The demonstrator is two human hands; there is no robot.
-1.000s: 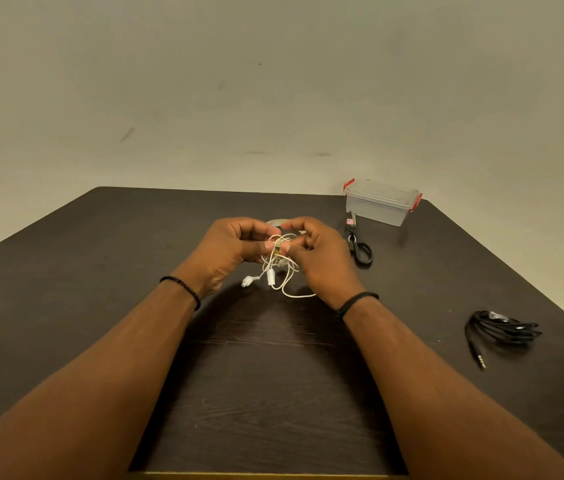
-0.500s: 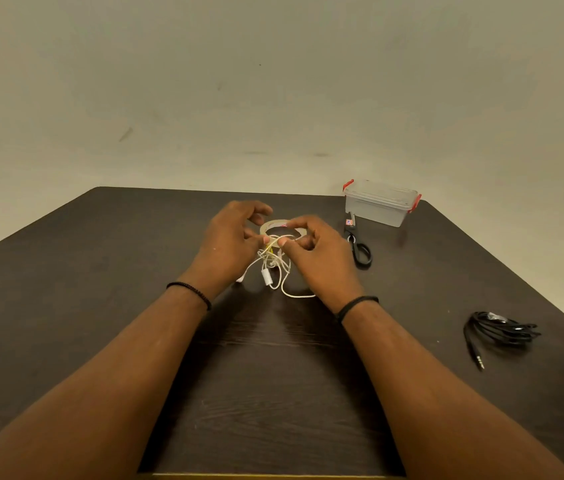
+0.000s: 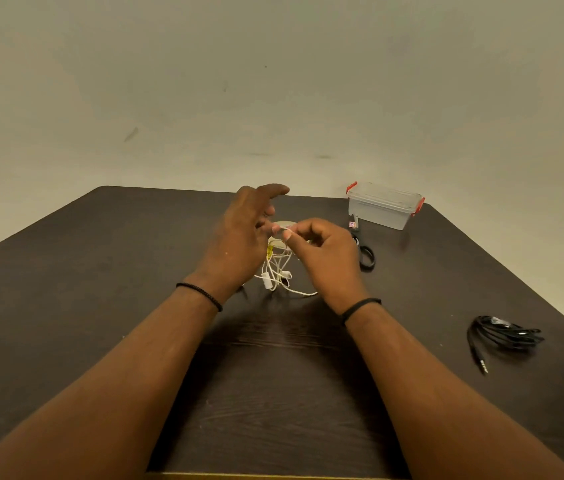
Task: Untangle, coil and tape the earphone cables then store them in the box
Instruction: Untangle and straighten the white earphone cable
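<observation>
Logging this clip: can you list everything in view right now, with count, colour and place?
white earphone cable: one, white, tangled, hanging from the right hand's pinch down onto the table centre
tape roll: one, pale, table centre, mostly hidden behind the hands
scissors: one pair, black handles, right of the hands, in front of the box
box: one, clear with red latches, lid on, far right of table
black earphone cable: one, black, bundled, right edge of table
table: one, dark brown wood
wristbands: two, black, one per wrist
left hand: fingers spread, at the cable
right hand: pinches the white cable
</observation>
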